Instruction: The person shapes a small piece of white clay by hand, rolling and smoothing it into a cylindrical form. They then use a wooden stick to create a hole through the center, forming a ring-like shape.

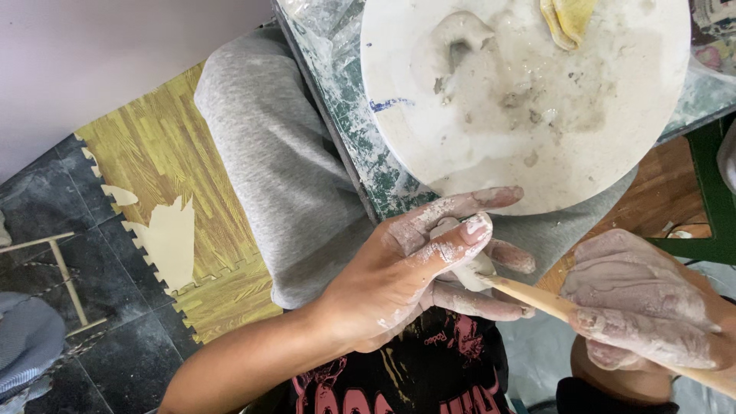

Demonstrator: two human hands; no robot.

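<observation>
My left hand (429, 268), smeared with pale clay, is closed on a small white clay piece (469, 264), thumb on top and fingers beneath. My right hand (644, 303), coated in grey clay, grips a long wooden modelling tool (537, 299). The tool's tip touches the clay piece at its lower right side. Both hands are over my lap, just below the edge of a round white board (613, 153).
The round board carries a curved lump of wet clay (456, 38), clay smears and a yellow sponge (567, 19). It rests on a stained green table edge (360, 153). My grey-trousered knee (268, 153) is at left, above wood-pattern foam mats (161, 153) and dark floor.
</observation>
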